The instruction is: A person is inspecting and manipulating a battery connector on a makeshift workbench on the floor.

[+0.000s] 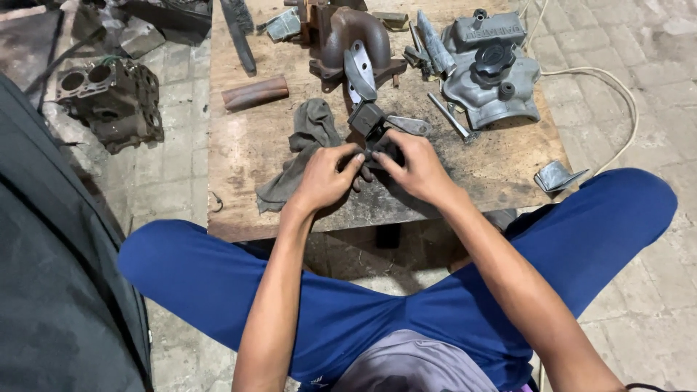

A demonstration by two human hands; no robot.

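My left hand (327, 176) and my right hand (412, 165) meet over a small black engine part (372, 125) near the front of a low wooden board (247, 145). Both hands grip its near end with the fingers curled round it. A flat grey metal bracket (408, 125) sticks out to its right. A dirty grey rag (305, 149) lies crumpled under and beside my left hand.
A rusty manifold (348, 36), a grey cast cover with a black cap (494, 72), a bolt (450, 116) and a rusty tube (254, 93) lie on the board. An engine block (112, 101) sits on the paving at left. A white cable (617, 94) runs at right.
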